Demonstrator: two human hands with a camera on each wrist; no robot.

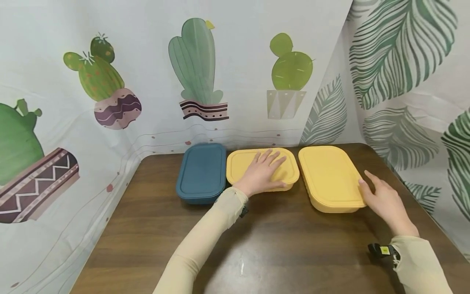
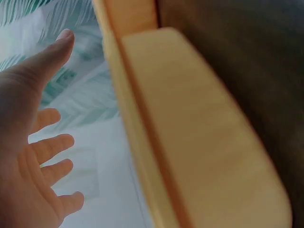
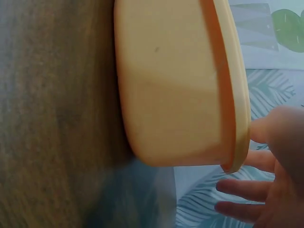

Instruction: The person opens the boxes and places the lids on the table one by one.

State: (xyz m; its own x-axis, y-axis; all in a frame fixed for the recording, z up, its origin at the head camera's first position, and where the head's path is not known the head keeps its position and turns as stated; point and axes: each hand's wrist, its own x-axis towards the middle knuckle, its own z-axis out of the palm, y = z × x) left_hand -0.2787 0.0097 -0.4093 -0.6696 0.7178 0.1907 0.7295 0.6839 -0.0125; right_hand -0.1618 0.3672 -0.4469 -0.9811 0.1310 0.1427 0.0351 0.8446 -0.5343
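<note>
Three lidded food containers stand side by side on the table. My left hand is over the lid of the small yellow container in the middle, its fingers spread; whether the palm touches the lid cannot be told. Close up in the left wrist view, that container shows its side wall and lid rim. At the right edge of the larger yellow container is my right hand, thumb at the rim and fingers extended. The right wrist view shows this container with the right hand beside its lid edge.
A blue lidded container stands left of the yellow ones, close to the middle one. Behind the brown wooden table hangs a white cloth printed with cacti and leaves.
</note>
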